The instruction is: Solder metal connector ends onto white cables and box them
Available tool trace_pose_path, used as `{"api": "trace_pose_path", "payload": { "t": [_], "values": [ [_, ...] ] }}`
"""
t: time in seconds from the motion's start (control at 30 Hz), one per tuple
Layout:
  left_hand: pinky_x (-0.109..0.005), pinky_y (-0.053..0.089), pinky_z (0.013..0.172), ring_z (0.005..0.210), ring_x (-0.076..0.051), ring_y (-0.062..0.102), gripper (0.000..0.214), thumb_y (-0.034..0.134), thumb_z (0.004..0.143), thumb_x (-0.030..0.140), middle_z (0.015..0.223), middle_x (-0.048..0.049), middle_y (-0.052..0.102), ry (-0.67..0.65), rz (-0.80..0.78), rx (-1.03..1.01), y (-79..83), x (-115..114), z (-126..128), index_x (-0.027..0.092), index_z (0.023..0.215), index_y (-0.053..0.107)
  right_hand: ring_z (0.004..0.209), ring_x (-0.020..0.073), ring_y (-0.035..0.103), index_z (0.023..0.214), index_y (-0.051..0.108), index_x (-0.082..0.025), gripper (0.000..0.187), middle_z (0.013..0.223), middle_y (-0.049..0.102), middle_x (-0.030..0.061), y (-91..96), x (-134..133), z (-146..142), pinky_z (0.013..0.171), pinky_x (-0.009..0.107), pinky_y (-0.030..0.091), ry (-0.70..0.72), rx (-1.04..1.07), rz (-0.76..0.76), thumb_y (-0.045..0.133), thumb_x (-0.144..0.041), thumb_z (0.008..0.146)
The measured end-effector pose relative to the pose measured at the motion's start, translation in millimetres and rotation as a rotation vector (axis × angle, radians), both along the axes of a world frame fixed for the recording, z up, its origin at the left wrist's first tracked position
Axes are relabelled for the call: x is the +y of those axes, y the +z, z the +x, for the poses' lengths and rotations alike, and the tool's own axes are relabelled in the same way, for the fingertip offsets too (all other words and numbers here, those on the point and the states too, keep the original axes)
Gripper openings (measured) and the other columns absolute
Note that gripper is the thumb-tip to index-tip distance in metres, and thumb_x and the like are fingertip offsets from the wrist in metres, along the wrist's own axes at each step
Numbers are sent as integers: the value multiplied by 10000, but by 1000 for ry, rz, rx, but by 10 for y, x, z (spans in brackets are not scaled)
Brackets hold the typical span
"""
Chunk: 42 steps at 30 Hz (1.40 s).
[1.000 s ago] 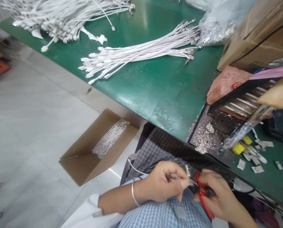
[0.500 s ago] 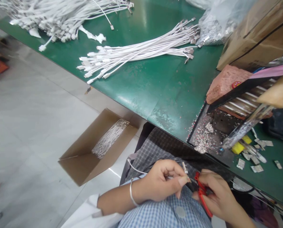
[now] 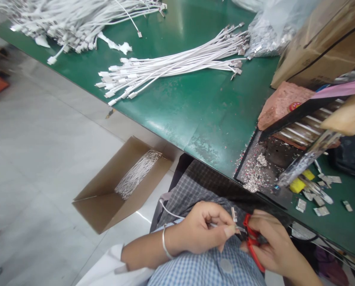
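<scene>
Above my lap, my left hand [image 3: 205, 228] pinches the end of a white cable [image 3: 169, 211] between thumb and forefinger. A small metal connector [image 3: 234, 214] sticks up by the fingertips; the cable's tail runs back past my wrist. My right hand [image 3: 275, 242] is closed around small red-handled pliers or cutters [image 3: 255, 254]. Their jaws are at the cable end beside my left thumb, and the exact contact is too small to make out. A row of white cables [image 3: 171, 65] with metal plugs lies on the green table [image 3: 195, 115] in front.
A bigger heap of white cables [image 3: 67, 22] lies at the far left. An open cardboard box [image 3: 106, 198] with cables stands on the floor. At the right are a plastic bag [image 3: 268, 37] of metal parts, a carton [image 3: 317, 47], a brick [image 3: 281, 103], a soldering station and loose connectors [image 3: 322, 211].
The red-handled tool has moved slightly left, its jaws now at the cable end by my left thumb. My left hand keeps its pinch on the cable.
</scene>
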State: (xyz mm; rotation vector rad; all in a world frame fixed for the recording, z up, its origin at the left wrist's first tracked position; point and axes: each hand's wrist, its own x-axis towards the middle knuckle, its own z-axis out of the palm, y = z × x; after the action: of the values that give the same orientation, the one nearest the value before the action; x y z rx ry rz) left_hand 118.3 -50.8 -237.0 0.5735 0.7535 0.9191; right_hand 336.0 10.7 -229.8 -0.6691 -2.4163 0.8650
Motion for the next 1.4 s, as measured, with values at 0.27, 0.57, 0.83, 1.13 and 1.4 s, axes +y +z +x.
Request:
{"api": "trace_pose_path", "payload": {
  "t": [0.27, 0.57, 0.83, 1.13, 1.4],
  "values": [
    [-116, 418, 472, 440, -45, 526, 387, 759, 908, 472, 540, 23, 595, 34, 28, -93, -27, -9, 19, 102, 865, 652, 520, 117, 552, 916, 526, -223, 181, 622, 580, -50, -74, -50, -44, 594, 240, 490, -41, 65, -44, 556, -361, 1030],
    [-165, 553, 650, 616, -87, 691, 280, 728, 958, 379, 648, -13, 701, 150, 152, -327, -165, 11, 132, 124, 890, 634, 451, 95, 498, 878, 419, -245, 310, 578, 503, -63, -146, -365, -283, 446, 183, 391, -147, 183, -281, 394, -469, 1092],
    [-130, 510, 601, 569, -63, 647, 269, 716, 967, 365, 625, -1, 685, 176, 136, -269, -122, 19, 102, 124, 887, 626, 444, 100, 467, 888, 458, -239, 313, 577, 486, -60, -159, -372, -261, 437, 202, 373, -190, 189, -272, 454, -495, 1068],
    [-124, 454, 496, 463, -57, 566, 345, 742, 934, 434, 552, 15, 615, 109, 78, -235, -84, 22, 77, 109, 871, 647, 492, 87, 495, 905, 513, -218, 191, 595, 526, -74, -51, -49, -107, 546, 202, 450, -124, 99, -29, 635, -346, 976],
    [-139, 456, 499, 460, -62, 558, 366, 743, 927, 460, 545, 16, 609, 81, 71, -222, -105, 14, 73, 108, 871, 662, 518, 99, 493, 916, 504, -215, 146, 606, 518, -57, -83, -61, -75, 543, 207, 452, -81, 85, 7, 605, -304, 974]
  ]
}}
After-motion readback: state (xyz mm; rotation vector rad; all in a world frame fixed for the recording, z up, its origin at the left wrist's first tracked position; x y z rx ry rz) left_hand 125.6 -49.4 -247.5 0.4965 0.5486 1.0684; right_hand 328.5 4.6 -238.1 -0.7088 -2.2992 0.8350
